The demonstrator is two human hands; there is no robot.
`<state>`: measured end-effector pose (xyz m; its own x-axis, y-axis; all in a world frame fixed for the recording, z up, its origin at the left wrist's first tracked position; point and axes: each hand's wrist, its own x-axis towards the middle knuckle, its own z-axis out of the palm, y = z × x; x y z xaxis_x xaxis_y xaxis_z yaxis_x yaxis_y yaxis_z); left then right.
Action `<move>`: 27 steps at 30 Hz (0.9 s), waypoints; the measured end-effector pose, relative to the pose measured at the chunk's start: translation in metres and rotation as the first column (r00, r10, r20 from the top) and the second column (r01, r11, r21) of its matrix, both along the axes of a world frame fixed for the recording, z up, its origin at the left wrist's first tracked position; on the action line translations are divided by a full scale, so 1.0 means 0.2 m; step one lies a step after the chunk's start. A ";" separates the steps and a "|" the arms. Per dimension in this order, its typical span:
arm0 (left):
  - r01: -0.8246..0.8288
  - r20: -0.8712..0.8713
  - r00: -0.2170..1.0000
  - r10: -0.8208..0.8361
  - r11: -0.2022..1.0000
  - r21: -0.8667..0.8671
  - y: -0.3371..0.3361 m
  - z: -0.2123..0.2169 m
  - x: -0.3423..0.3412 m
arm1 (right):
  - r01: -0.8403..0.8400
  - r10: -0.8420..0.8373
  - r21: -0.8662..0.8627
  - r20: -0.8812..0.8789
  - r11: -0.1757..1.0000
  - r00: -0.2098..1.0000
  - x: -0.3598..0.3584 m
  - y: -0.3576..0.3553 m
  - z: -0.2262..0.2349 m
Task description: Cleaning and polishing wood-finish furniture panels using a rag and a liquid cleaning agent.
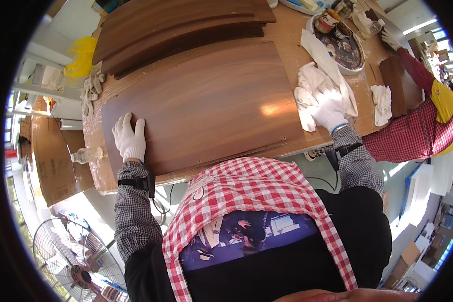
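Note:
A flat brown wood-grain panel (201,100) lies on the table in front of me, with a bright reflection near its right end. My left hand (129,138), in a white glove, rests on the panel's left end with its fingers spread. Beyond the panel's right edge, my right hand (331,111), also gloved in white, is on a crumpled white cloth (309,85). Glare blends its fingers into the cloth, so their grip is unclear. A pair of used gloves (91,89) hangs over the table's left edge.
More brown boards (181,35) are stacked at the far side. A round tray (358,65) at the far right holds cans (327,21). To the right stands a co-worker (423,118) with a gloved hand on another board. A plastic bottle (87,155) and a fan (80,274) are at left.

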<state>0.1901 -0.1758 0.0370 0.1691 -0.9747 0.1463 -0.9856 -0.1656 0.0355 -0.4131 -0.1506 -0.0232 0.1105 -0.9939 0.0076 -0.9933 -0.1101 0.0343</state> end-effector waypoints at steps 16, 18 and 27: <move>0.562 -0.887 0.362 0.287 0.692 0.453 0.05 0.43 -0.94 | -0.209 0.022 0.047 0.948 0.977 0.318 0.87 0.06 0.70; 0.483 -0.908 0.105 0.406 0.777 0.403 0.05 0.37 -0.85 | -0.196 0.022 0.041 0.950 0.980 0.310 1.04 0.07 0.65; 0.578 -0.790 -0.240 0.565 0.737 0.351 0.24 0.40 -0.42 | -0.363 -0.203 0.252 0.964 0.897 0.169 1.51 0.10 0.60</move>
